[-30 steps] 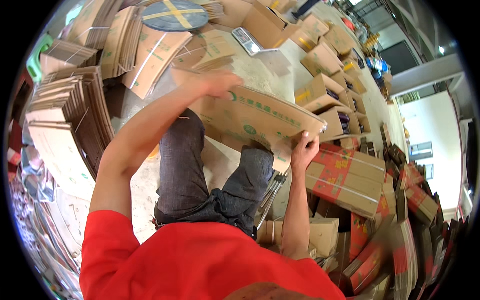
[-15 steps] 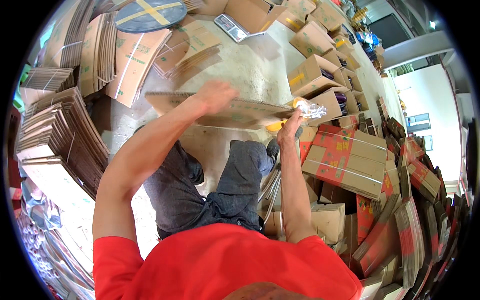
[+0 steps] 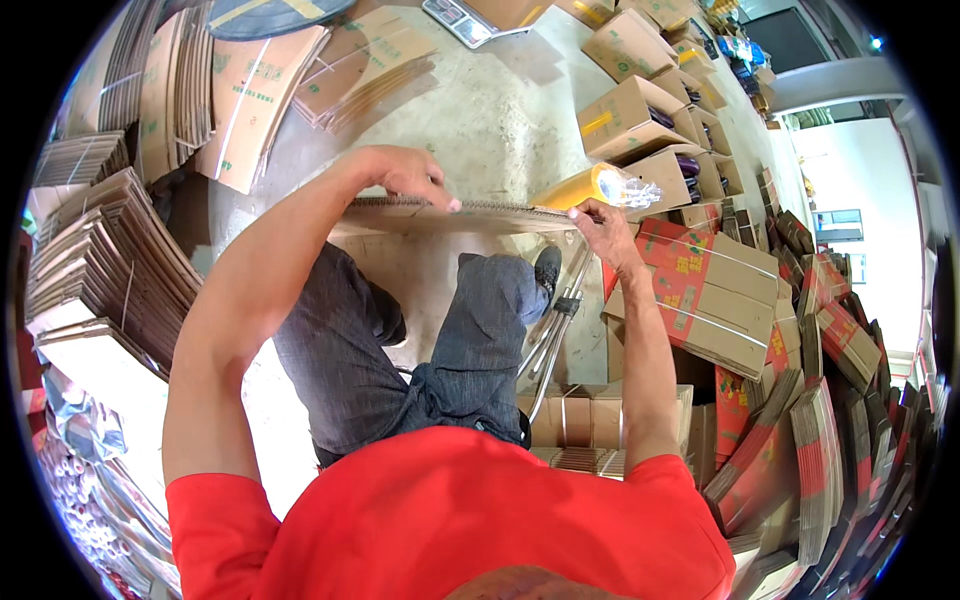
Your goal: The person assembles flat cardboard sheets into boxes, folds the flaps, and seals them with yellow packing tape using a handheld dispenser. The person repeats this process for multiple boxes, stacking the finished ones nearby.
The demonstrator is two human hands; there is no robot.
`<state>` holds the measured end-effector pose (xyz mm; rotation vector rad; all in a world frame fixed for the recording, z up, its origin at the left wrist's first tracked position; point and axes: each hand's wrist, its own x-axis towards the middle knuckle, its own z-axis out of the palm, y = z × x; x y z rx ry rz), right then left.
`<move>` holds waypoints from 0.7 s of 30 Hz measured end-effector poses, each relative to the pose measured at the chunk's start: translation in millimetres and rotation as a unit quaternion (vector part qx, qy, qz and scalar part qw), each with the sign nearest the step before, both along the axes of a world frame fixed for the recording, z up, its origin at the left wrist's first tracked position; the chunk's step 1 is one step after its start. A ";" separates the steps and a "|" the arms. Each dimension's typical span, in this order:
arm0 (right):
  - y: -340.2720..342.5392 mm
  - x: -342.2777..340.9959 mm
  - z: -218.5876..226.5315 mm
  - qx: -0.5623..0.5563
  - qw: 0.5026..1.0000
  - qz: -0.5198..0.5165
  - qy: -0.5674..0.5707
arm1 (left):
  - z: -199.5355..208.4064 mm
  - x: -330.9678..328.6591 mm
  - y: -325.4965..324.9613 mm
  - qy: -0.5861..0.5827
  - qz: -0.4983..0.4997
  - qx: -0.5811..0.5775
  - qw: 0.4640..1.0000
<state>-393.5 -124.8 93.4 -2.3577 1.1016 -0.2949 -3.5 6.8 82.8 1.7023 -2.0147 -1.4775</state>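
Observation:
A flattened cardboard carton is held edge-up in front of my knees, its ribbed upper edge toward me. Along that edge, my left hand curls its fingers on the left half of the carton. My right hand pinches the right end between thumb and fingers. Just beyond that end lies a yellow cylinder, like a stack of tape rolls, with crumpled clear plastic wrap at its right tip. The carton's lower part hangs over the floor between my legs.
Bundled flat cartons are piled at left, with more at far left. A scale stands at the back. Open boxes holding dark purple produce line the right. Strapped red-and-brown cartons lie near right, beside folded metal legs.
The carton has swung nearer and more upright, its left end moving right. My left hand has slowed onto its edge. The yellow cylinder, mostly hidden before, now shows beyond the carton.

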 end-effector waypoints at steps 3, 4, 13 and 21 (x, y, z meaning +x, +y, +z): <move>-10.2 2.1 5.6 0.165 0.986 0.013 0.025 | -3.2 10.4 -2.8 -0.007 0.021 -0.022 1.000; -13.7 4.1 7.5 0.194 0.980 0.016 0.047 | -5.1 10.0 -4.1 -0.013 0.023 -0.022 0.999; -14.4 -3.2 -17.5 0.417 0.908 0.011 0.029 | -9.6 18.5 -9.7 -0.027 0.006 -0.024 0.999; -18.2 11.1 -10.5 0.072 0.997 0.034 0.009 | -1.9 37.6 -7.5 -0.206 0.244 -0.192 0.928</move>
